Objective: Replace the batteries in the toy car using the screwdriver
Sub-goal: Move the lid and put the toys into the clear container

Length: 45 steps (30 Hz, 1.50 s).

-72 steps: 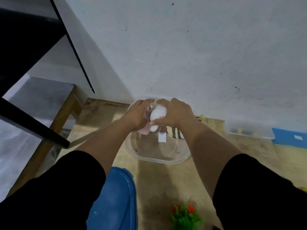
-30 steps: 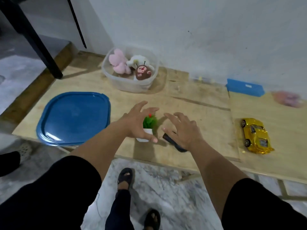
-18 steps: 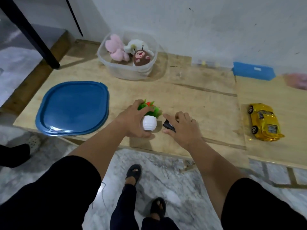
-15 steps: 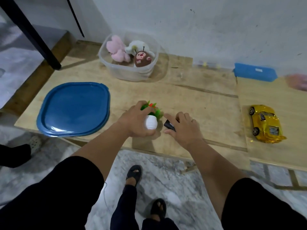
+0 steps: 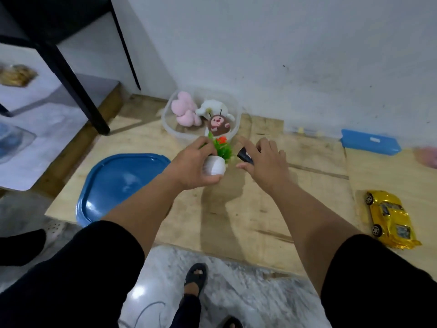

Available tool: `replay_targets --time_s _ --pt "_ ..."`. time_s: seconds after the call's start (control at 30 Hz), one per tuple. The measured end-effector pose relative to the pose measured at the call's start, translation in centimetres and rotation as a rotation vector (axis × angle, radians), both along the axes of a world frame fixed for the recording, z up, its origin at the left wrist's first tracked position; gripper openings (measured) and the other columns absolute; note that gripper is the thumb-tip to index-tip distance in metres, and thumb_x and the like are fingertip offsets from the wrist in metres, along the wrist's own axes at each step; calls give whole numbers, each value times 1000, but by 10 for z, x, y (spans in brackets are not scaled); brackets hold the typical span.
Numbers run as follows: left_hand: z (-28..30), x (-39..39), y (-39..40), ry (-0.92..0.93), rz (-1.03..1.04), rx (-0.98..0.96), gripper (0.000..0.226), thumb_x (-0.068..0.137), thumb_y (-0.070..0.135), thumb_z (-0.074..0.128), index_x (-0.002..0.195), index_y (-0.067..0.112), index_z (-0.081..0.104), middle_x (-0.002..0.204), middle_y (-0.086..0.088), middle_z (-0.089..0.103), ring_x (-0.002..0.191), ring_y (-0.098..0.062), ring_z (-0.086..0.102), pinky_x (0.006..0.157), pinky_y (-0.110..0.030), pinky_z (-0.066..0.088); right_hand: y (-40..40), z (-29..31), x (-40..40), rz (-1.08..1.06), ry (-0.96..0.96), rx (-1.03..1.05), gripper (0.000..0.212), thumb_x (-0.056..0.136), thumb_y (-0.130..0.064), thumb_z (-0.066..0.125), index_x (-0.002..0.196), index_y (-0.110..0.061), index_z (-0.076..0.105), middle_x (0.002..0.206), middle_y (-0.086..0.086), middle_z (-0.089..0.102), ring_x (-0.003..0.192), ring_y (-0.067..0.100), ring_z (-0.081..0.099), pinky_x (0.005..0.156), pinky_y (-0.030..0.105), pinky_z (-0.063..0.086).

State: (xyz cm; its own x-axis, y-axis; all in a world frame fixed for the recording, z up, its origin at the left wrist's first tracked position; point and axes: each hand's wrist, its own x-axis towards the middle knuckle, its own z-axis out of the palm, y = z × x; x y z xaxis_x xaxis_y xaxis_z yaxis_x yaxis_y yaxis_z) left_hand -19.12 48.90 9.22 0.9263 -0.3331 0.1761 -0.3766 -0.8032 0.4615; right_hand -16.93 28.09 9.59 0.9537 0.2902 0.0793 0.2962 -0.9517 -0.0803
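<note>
The wooden table runs along the white wall, and it is the biggest thing in front of you. On its left part lies the blue lid, flat, its near corner reaching the table's edge. At the back, against the wall, stands the clear tub with a pink plush, a white plush and a brown plush inside it. A blue box sits further right along the wall.

The yellow toy car, your task's thing, rests on its wheels on the right part of the table, near the front edge and well apart from both of your hands. No screwdriver shows clearly.

Your left hand grips the small plant pot, fingers curled round its white body, and holds it above the table, tilted, just in front of the tub. Its green leaves and red flower point towards the tub.

Your right hand is just beside it and pinches a small black object between thumb and forefinger; the other fingers are spread loosely. What that object is, you cannot tell from here.
</note>
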Motion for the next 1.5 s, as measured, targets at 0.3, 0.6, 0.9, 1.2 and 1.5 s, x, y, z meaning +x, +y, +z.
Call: replay_targets --time_s 0.3,0.6,0.9,1.2,1.5 --pt "26 105 67 -100 78 89 51 63 43 72 94 3 61 105 -15 57 87 -33 57 75 -43 51 81 24 85 -3 47 106 67 88 -55 47 146 -41 16 123 7 41 117 26 37 91 42 35" --pt "-19 168 97 113 -39 222 56 68 38 74 112 8 56 121 -7 51 105 -27 51 83 -41 47 135 -14 126 19 186 210 70 88 -55 47 148 -39 12 119 10 45 113 29 40 93 44 37" --pt "-22 180 104 200 -63 298 100 65 43 76 144 27 17 140 -4 46 129 -23 36 102 -36 29 144 -37 136 -58 195 40 61 97 -51 22 148 -35 -8 138 8 43 129 30 29 104 48 22" --pt "-27 177 108 223 -106 247 93 77 51 54 147 29 -2 129 -8 59 120 -27 51 105 -36 25 138 -32 132 19 316 199 58 100 -44 20 149 -30 -9 147 12 39 137 28 30 113 49 11" --pt "-11 139 112 111 -110 31 76 87 29 52 150 32 8 144 -11 43 129 -30 41 105 -42 33 126 -13 110 89 71 367 52 98 -45 28 148 -30 20 132 11 51 123 30 44 108 47 31"
